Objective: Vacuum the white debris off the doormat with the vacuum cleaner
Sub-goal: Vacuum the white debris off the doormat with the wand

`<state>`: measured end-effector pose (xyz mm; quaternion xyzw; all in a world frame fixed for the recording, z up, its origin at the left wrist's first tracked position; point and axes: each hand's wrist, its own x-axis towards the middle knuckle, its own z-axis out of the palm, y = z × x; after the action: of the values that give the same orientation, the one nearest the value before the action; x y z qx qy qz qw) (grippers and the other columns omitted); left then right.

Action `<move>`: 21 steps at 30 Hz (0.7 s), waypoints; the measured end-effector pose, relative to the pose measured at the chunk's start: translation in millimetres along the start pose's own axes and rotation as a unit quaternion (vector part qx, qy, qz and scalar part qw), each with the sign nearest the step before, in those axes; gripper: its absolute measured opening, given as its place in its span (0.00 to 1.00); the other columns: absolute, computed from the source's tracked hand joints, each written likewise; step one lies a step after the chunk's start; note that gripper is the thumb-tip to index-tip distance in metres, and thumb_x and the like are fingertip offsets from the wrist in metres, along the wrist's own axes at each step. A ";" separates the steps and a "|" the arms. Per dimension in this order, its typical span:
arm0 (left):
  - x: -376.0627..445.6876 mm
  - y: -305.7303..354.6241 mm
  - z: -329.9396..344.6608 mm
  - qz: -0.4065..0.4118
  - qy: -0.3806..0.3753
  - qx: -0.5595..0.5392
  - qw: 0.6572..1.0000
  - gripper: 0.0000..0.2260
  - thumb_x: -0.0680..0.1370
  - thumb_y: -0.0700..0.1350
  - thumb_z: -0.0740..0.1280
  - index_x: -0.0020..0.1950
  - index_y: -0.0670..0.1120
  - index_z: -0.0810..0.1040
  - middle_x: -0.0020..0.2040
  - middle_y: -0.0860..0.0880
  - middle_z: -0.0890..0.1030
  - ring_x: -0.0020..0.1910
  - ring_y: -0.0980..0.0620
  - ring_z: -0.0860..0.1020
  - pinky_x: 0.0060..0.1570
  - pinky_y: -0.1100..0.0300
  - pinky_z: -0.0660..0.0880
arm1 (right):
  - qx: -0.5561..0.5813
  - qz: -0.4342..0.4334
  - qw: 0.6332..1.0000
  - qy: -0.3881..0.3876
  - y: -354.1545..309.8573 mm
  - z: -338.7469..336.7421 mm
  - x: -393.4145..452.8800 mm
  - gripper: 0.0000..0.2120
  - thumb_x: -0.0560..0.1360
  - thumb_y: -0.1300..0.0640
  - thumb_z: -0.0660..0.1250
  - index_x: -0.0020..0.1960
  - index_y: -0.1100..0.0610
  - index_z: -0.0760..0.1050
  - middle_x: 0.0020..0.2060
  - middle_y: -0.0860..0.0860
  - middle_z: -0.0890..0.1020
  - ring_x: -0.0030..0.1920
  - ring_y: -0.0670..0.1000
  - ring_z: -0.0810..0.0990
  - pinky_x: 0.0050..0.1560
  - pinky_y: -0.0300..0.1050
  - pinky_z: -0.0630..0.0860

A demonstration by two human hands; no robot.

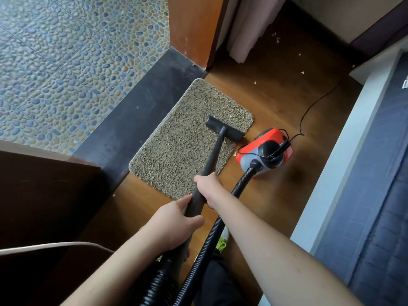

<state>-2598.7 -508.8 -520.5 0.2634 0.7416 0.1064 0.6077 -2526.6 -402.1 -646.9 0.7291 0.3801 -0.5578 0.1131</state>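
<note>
Both hands, left hand [176,219] and right hand [208,186], grip the black wand [212,160]; flat nozzle [225,128] sits on shaggy doormat [176,151], red canister [265,151] beside it.

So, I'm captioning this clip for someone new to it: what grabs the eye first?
The red vacuum cleaner on the wooden floor, right of the doormat. Next, both hands, left hand and right hand, gripping the black wand, whose nozzle rests on the doormat's far end.
</note>
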 end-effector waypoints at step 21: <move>35.9 67.4 -9.2 -0.013 -0.016 -0.096 0.995 0.13 0.74 0.43 0.66 0.55 0.53 0.67 0.42 0.37 0.82 0.29 0.37 0.82 0.27 0.47 0.81 | -0.030 0.006 1.000 0.005 -59.0 -36.1 30.5 0.23 0.76 0.57 0.64 0.70 0.60 0.66 0.58 0.57 0.78 0.52 0.58 0.79 0.36 0.42 0.70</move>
<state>-2594.3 -432.1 -516.5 0.1953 0.7217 0.1653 0.6432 -2537.8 -327.3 -646.3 0.7302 0.3928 -0.5420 0.1369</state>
